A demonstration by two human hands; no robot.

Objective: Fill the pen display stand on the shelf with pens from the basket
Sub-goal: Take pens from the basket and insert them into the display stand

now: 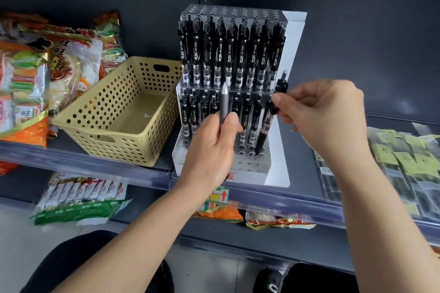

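A clear tiered pen display stand (279,169) sits on the dark shelf, its upper rows packed with black pens (232,54). My right hand (326,114) pinches a black pen (266,123) near its clip end, tip down over the holes at the right of the lower tier. My left hand (214,147) grips a grey pen (224,102) upright in front of the stand's middle. The yellow perforated basket (100,112) stands left of the stand, and no pens show inside it.
Snack bags (47,66) crowd the shelf left of the basket. Packets with yellow labels (404,164) lie on the shelf to the right. The shelf's clear front rail (95,162) runs below, with more snack packs (78,200) on the lower shelf.
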